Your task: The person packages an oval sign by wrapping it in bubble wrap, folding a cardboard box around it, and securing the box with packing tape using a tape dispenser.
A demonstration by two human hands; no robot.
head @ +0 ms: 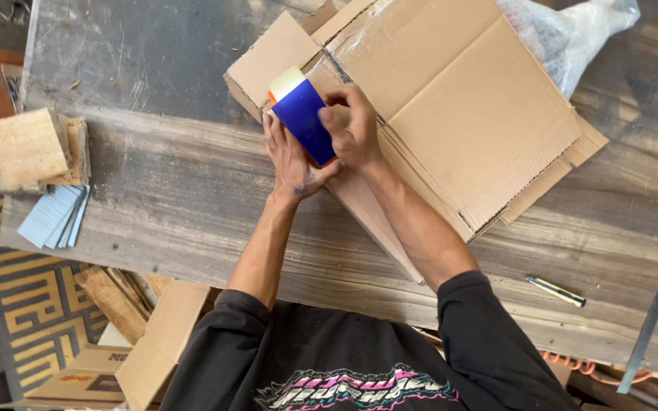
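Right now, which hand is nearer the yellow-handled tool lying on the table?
The right hand. Both hands grip the blue tape dispenser on the cardboard box, but the left hand sits on its far side from the yellow-handled tool.

Black pushed-up sleeves [481,335], black shirt with pink, teal and white chest graphic [359,388].
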